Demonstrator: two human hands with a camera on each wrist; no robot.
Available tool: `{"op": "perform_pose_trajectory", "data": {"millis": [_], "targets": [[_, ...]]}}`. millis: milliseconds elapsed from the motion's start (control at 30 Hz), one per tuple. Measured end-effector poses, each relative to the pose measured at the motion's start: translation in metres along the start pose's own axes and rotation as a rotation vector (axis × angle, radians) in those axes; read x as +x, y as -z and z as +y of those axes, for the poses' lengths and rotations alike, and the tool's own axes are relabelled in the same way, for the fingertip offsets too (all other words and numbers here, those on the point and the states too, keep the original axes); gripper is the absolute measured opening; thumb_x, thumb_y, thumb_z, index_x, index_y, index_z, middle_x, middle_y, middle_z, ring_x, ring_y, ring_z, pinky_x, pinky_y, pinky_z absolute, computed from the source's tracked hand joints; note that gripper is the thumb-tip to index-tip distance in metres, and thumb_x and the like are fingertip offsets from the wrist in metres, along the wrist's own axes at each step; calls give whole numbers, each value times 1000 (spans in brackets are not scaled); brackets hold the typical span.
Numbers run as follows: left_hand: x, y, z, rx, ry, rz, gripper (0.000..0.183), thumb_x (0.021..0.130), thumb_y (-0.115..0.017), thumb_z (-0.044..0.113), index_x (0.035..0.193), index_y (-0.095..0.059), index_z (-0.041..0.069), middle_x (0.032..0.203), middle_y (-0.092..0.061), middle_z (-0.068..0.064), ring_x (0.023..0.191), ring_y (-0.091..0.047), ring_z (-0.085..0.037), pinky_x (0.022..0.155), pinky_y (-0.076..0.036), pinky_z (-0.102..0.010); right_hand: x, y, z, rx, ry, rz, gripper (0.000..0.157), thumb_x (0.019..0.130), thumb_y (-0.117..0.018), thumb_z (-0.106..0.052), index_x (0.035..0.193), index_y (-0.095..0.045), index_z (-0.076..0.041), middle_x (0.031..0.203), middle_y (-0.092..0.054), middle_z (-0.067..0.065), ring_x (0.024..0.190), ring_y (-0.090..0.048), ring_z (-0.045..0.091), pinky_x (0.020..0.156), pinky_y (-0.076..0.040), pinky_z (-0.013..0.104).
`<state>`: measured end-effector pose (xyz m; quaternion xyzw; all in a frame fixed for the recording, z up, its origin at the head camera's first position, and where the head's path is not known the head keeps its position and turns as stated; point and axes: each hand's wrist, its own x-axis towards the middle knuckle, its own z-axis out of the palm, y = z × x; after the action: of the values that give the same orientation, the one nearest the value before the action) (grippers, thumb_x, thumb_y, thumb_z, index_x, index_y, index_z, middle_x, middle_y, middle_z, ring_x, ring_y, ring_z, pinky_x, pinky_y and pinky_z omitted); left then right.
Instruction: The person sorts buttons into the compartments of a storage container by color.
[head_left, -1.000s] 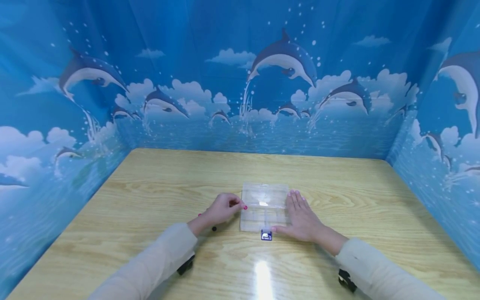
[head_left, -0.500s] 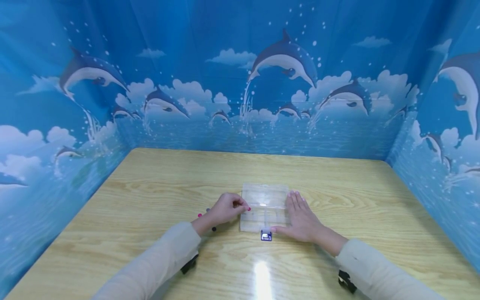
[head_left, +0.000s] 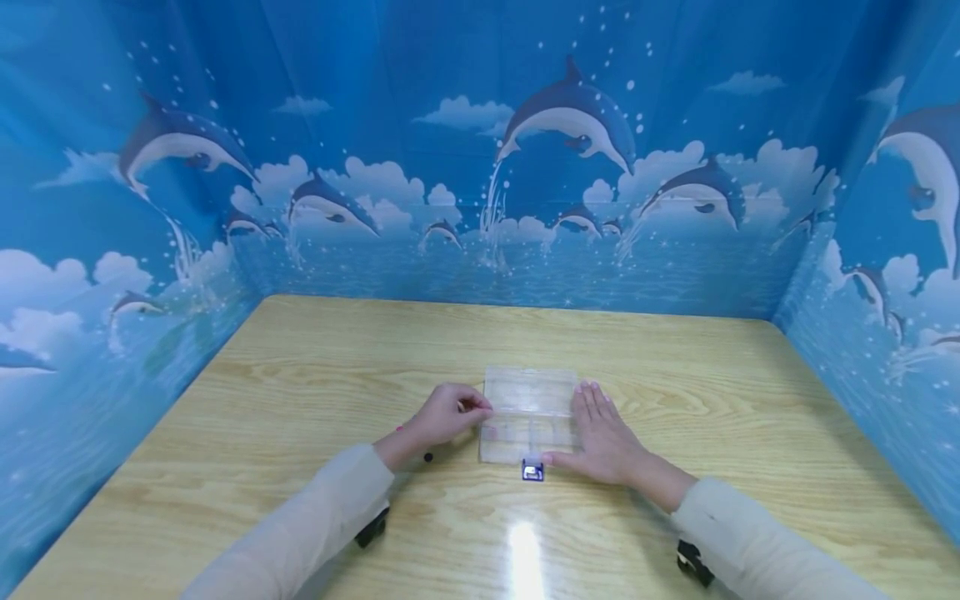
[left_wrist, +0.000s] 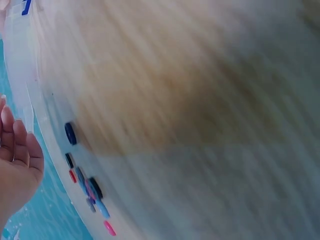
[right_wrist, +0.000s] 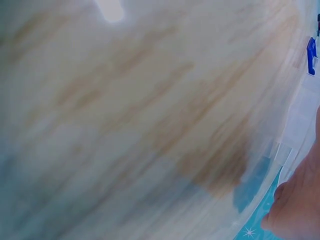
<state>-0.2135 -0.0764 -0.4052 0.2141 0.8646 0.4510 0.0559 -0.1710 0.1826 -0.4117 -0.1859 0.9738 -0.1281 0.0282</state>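
Observation:
A clear plastic compartment box (head_left: 506,457) lies with its lid (head_left: 528,390) raised back and a blue latch (head_left: 532,470) at the front. Inside its left compartment a faint pink button (head_left: 491,433) shows through the plastic. My left hand (head_left: 450,412) hovers at the box's left edge, thumb and forefinger close together, with nothing visible between them. Against the box's right side rests my right hand (head_left: 606,442), fingers straight, thumb near the latch. In the left wrist view several small buttons, among them a dark one (left_wrist: 70,133) and a pink one (left_wrist: 109,228), lie on the table.
The wood-grain table (head_left: 712,400) is walled by a blue dolphin-print curtain (head_left: 420,125). A black button (head_left: 428,457) lies close to my left wrist, and a pink button (head_left: 399,428) is partly hidden behind it.
My left hand moved slightly over the box with a pink button, let it go, and drew back left. The pink button is now in the left compartment. The right hand stayed still.

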Motion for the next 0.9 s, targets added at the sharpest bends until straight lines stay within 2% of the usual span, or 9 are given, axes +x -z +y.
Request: {"op": "perform_pose_trajectory", "data": {"millis": [267,567,900], "targets": [[-4,9,-5,19,-37,-14,10,86,-65,12,91,-70,5,83,-67,-4,74,-56,-8,66,-48,-18,-1,1,0,15,0,2,108,80,-53,-65,141,-13,14,149,-8,32,140,-6,46,113,-12,53],[-8,14,-12,-10,-67,-26,18,85,-66,17,97,-70,4,86,-67,-6,77,-56,-7,65,-48,-18,0,-1,1,17,1,2,108,80,-53,-66,141,-13,14,150,-8,32,140,-5,45,113,-12,53],[-18,21,-16,-5,-83,-24,18,86,-65,15,98,-69,3,87,-68,-8,75,-56,-5,63,-46,-18,0,-1,2,14,3,3,108,80,-53,-66,142,-13,13,150,-8,31,140,-6,45,114,-12,52]]}}
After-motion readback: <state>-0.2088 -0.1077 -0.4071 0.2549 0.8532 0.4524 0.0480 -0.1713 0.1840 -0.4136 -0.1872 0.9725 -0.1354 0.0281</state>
